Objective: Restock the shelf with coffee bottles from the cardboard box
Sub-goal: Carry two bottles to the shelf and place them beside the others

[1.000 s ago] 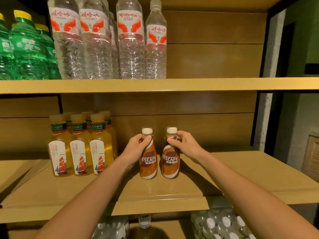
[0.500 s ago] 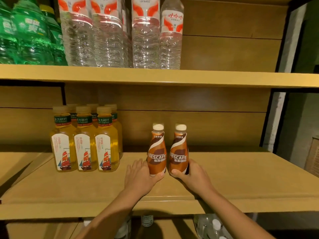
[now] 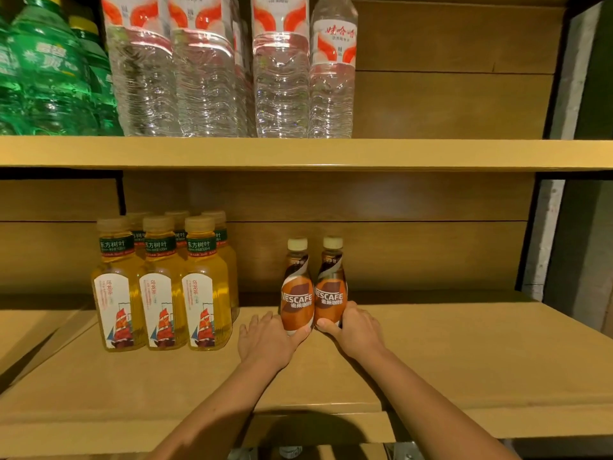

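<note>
Two brown coffee bottles with white caps stand upright side by side on the middle shelf (image 3: 431, 360). My left hand (image 3: 265, 340) rests low against the base of the left coffee bottle (image 3: 296, 293), thumb across its front, other fingers spread on the shelf. My right hand (image 3: 356, 330) wraps around the base of the right coffee bottle (image 3: 331, 290). The two bottles touch each other. The cardboard box is out of view.
Several yellow tea bottles (image 3: 162, 287) stand in rows left of the coffee. The upper shelf (image 3: 431, 154) carries large clear water bottles (image 3: 282, 78) and green bottles (image 3: 49, 71). Bare shelf lies right of the coffee. A dark frame post (image 3: 527, 234) bounds the right side.
Both hands slid down from the bottle necks to the bases one second ago. Since half a second ago they have stayed there, and the two bottles stand a little further back on the shelf.
</note>
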### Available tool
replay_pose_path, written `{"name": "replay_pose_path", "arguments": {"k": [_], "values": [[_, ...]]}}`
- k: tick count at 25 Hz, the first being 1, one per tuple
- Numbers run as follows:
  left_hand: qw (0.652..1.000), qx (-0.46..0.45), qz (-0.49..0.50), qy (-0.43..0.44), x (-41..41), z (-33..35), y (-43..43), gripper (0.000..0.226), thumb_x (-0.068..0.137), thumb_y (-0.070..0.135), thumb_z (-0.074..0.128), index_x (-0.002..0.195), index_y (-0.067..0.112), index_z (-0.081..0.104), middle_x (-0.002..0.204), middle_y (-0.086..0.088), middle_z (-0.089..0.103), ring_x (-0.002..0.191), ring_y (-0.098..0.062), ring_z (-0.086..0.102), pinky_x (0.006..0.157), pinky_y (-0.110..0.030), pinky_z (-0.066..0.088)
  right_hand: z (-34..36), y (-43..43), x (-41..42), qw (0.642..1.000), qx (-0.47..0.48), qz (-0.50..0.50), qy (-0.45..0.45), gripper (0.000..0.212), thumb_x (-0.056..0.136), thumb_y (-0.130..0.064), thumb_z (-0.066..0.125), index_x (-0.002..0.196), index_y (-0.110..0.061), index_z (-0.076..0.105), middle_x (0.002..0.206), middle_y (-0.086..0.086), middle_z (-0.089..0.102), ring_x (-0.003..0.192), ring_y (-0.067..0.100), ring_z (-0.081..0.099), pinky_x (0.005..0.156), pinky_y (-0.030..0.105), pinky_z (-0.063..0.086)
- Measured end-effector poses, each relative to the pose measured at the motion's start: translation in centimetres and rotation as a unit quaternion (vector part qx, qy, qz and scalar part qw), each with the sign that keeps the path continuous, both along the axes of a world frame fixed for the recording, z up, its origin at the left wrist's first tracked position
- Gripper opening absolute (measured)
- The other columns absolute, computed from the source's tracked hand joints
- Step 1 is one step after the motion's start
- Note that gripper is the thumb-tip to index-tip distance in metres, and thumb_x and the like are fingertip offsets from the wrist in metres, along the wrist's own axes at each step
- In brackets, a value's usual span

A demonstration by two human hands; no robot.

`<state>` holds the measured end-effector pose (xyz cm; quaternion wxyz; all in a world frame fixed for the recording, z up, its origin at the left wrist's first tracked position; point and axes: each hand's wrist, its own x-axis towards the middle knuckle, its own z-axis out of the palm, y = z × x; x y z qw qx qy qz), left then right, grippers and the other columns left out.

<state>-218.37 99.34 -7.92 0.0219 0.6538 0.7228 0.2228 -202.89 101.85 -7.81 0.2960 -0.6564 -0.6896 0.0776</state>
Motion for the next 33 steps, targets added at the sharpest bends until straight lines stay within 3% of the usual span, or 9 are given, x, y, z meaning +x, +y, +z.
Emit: {"name": "replay_pose_path", "arguments": {"k": [7,11,15,18,20,22,24,29,33], "values": [[0.999,-0.013,0.049,0.020,0.8,0.6,0.4,0.068,0.083,0.068,0.040,0.121,0.015,0.057,0.133,-0.008,0.055,0.131,-0.028,0.041,0.109,-0.044,0.032,-0.2,0.8,-0.1,0.999,-0.022,0.019,0.027,0.059,0.081,-0.054,0.060,0.120,-0.013,0.045,0.119,0.006,0.060,0.110,0.022,0.056,0.098,0.040,0.043],[0.997,-0.042,0.035,0.054,0.4,0.6,-0.3,0.079,0.085,0.069,0.033,0.138,0.011,0.041,0.149,-0.011,0.035,0.141,-0.030,0.025,0.115,-0.045,0.022,0.4,0.1,0.2,1.000,-0.023,0.018,0.004,0.062,0.079,-0.061,0.056,0.120,-0.016,0.045,0.119,0.004,0.060,0.113,0.022,0.055,0.102,0.041,0.040],[0.996,-0.016,0.016,0.086,-0.7,1.7,-3.4,0.083,0.087,0.068,0.030,0.145,0.010,0.026,0.156,-0.011,0.022,0.145,-0.029,0.015,0.117,-0.043,0.014,1.7,-2.8,0.7,0.999,0.030,0.011,-0.006,0.065,0.076,-0.064,0.058,0.120,-0.017,0.048,0.118,0.004,0.061,0.112,0.021,0.056,0.099,0.039,0.044],[0.993,0.008,-0.012,0.118,-1.6,2.8,-7.1,0.085,0.086,0.068,0.031,0.147,0.011,0.019,0.157,-0.010,0.017,0.145,-0.028,0.013,0.118,-0.042,0.013,3.0,-7.0,-0.1,0.991,0.110,0.032,-0.071,0.058,0.078,-0.059,0.060,0.118,-0.018,0.050,0.117,0.002,0.060,0.115,0.020,0.054,0.106,0.041,0.038],[0.990,0.027,-0.018,0.136,-2.0,3.5,-9.9,0.085,0.086,0.068,0.032,0.148,0.012,0.017,0.158,-0.009,0.015,0.146,-0.027,0.012,0.119,-0.042,0.012,4.1,-10.0,-1.0,0.986,0.126,0.061,-0.094,0.058,0.079,-0.054,0.061,0.121,-0.017,0.048,0.122,0.003,0.058,0.118,0.021,0.051,0.110,0.042,0.034],[0.988,0.049,-0.007,0.145,-2.6,4.4,-13.1,0.084,0.086,0.067,0.034,0.148,0.012,0.017,0.157,-0.009,0.017,0.145,-0.026,0.014,0.119,-0.042,0.012,5.1,-12.9,-2.0,0.983,0.119,0.108,-0.090,0.059,0.079,-0.052,0.062,0.124,-0.017,0.046,0.126,0.005,0.057,0.117,0.022,0.052,0.104,0.041,0.040],[0.987,0.058,0.022,0.148,-3.9,4.8,-16.4,0.084,0.085,0.068,0.034,0.147,0.013,0.018,0.156,-0.009,0.020,0.144,-0.026,0.017,0.118,-0.043,0.014,6.0,-15.6,-3.3,0.976,0.105,0.159,-0.104,0.062,0.080,-0.051,0.062,0.129,-0.015,0.044,0.130,0.008,0.055,0.117,0.024,0.053,0.096,0.039,0.047],[0.978,0.041,0.143,0.143,-9.3,4.9,-27.4,0.082,0.085,0.067,0.037,0.145,0.012,0.023,0.152,-0.010,0.029,0.141,-0.028,0.026,0.114,-0.046,0.021,6.7,-22.4,-8.0,0.937,0.095,0.289,-0.172,0.069,0.083,-0.055,0.057,0.135,-0.014,0.037,0.136,0.011,0.051,0.122,0.027,0.049,0.098,0.039,0.043],[0.953,0.006,0.269,0.139,-12.3,4.1,-38.9,0.084,0.086,0.067,0.036,0.146,0.010,0.023,0.155,-0.011,0.023,0.144,-0.027,0.019,0.116,-0.045,0.017,5.7,-28.7,-13.4,0.878,0.119,0.399,-0.236,0.072,0.083,-0.062,0.049,0.136,-0.015,0.038,0.140,0.010,0.047,0.126,0.028,0.045,0.106,0.041,0.036]]}}
